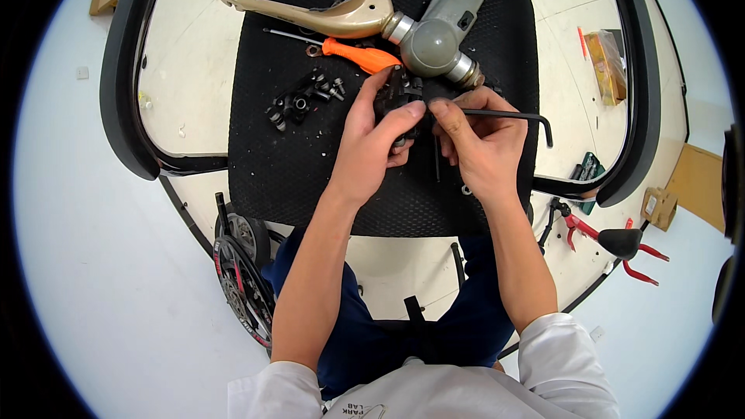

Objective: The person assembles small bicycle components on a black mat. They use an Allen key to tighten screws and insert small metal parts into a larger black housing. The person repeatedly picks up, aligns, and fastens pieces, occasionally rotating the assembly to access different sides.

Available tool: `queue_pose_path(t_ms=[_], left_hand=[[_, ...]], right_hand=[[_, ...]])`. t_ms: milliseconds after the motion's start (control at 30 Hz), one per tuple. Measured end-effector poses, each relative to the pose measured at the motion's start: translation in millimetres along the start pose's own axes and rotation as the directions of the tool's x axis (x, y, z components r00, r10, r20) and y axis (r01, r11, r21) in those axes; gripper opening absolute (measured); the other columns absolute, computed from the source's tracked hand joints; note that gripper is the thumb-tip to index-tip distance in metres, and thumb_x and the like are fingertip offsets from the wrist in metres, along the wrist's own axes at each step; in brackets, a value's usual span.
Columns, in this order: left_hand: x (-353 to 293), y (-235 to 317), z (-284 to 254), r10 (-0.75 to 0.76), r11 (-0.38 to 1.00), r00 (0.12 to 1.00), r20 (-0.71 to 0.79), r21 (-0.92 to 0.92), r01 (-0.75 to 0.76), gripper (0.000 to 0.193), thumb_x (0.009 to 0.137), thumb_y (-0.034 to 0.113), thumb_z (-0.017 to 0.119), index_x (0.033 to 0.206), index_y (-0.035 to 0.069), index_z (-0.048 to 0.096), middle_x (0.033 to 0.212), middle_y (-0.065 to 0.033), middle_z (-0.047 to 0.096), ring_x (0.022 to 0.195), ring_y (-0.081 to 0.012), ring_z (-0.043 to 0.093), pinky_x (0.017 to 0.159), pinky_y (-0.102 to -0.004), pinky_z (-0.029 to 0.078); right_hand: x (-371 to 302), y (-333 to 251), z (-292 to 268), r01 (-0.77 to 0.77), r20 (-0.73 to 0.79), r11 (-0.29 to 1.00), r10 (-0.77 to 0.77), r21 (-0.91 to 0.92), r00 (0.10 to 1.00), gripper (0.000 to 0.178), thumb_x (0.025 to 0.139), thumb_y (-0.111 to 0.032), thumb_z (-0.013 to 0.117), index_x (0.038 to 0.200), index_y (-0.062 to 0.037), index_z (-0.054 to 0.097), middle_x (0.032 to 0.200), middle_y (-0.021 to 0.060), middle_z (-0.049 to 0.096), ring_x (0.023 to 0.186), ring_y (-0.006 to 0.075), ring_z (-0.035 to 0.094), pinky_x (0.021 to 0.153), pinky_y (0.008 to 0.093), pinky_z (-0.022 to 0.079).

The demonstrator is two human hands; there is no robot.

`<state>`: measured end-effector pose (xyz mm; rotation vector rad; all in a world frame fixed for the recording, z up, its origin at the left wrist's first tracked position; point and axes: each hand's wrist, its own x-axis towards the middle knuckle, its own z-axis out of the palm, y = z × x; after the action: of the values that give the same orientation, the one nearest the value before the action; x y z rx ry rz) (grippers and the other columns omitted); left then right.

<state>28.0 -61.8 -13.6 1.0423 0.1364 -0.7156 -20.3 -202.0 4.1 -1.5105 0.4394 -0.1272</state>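
My left hand (363, 140) is closed around a small black mechanical part (397, 99) with a clamp-like shape; its exact kind is partly covered by the fingers. My right hand (490, 143) pinches a black L-shaped hex key (516, 115) beside that part, the bent end pointing out to the right. Whether the key's tip sits in the part is hidden by the fingertips. A thin dark rod (437, 159) hangs below, between the hands. Just beyond them lie an orange-handled screwdriver (358, 54) and a grey round metal joint (433, 48).
The black chair seat (310, 194) also carries a gold fork (357, 19), black fittings with bolts (299, 102) and a small nut (466, 190). Armrests (124, 77) flank it. A wheel (244, 287) stands lower left; a red frame (586, 229) and cardboard box (660, 208) are at right.
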Motion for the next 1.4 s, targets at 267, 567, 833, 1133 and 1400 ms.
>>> queue_pose_path(t_ms=[267, 567, 833, 1133, 1400], left_hand=[[-0.9, 6.0, 1.7, -0.067, 0.997, 0.998, -0.005, 0.036, 0.067, 0.060, 0.090, 0.024, 0.055, 0.140, -0.002, 0.033, 0.079, -0.0045, 0.053, 0.052, -0.0077, 0.042, 0.044, -0.0219, 0.025], [-0.1, -3.0, -9.7, -0.025, 0.994, 0.998, 0.053, -0.101, 0.030, 0.057, 0.092, 0.030, 0.048, 0.139, 0.000, 0.036, 0.083, -0.0044, 0.054, 0.057, -0.0098, 0.045, 0.046, -0.0239, 0.027], [-2.9, 4.3, 0.9, -0.053, 0.994, 0.999, 0.002, 0.095, 0.053, 0.054, 0.092, 0.029, 0.055, 0.135, 0.000, 0.039, 0.079, -0.0040, 0.053, 0.051, -0.0056, 0.039, 0.043, -0.0201, 0.024], [-3.6, 7.4, -2.6, -0.077, 0.995, 0.997, 0.029, -0.063, 0.078, 0.051, 0.092, 0.030, 0.055, 0.131, 0.001, 0.043, 0.077, -0.0026, 0.052, 0.052, -0.0058, 0.039, 0.044, -0.0204, 0.025], [-6.4, 6.2, -2.1, -0.015, 0.993, 1.000, 0.022, 0.119, 0.012, 0.057, 0.089, 0.026, 0.059, 0.134, -0.002, 0.039, 0.076, -0.0018, 0.050, 0.053, -0.0051, 0.039, 0.045, -0.0210, 0.025]], right_hand=[[2.3, -3.7, -0.5, 0.146, 0.036, 0.959, -0.159, 0.243, 0.987, 0.019, 0.086, -0.006, 0.070, 0.098, 0.0082, 0.067, 0.084, 0.0135, 0.071, 0.057, 0.0138, 0.065, 0.051, 0.0217, 0.052], [-0.9, -1.1, -4.2, 0.050, 0.010, 0.993, -0.051, 0.105, 0.999, 0.016, 0.084, -0.006, 0.073, 0.078, 0.0027, 0.062, 0.066, 0.0084, 0.065, 0.051, 0.0105, 0.060, 0.046, 0.0210, 0.049], [-0.5, 0.2, -2.0, 0.070, 0.079, 0.968, -0.092, 0.242, 0.993, 0.010, 0.086, -0.001, 0.068, 0.088, 0.0056, 0.062, 0.077, 0.0103, 0.065, 0.062, 0.0124, 0.064, 0.057, 0.0246, 0.054], [-5.4, -2.7, -5.3, 0.060, 0.086, 0.993, -0.069, 0.098, 0.994, 0.010, 0.084, 0.000, 0.070, 0.090, 0.0052, 0.064, 0.076, 0.0105, 0.068, 0.063, 0.0137, 0.065, 0.057, 0.0256, 0.055], [-2.4, -2.6, -4.9, -0.014, 0.071, 1.000, 0.014, -0.008, 0.997, 0.025, 0.084, -0.008, 0.073, 0.069, -0.0013, 0.054, 0.064, 0.0023, 0.058, 0.057, 0.0065, 0.056, 0.051, 0.0200, 0.044]])
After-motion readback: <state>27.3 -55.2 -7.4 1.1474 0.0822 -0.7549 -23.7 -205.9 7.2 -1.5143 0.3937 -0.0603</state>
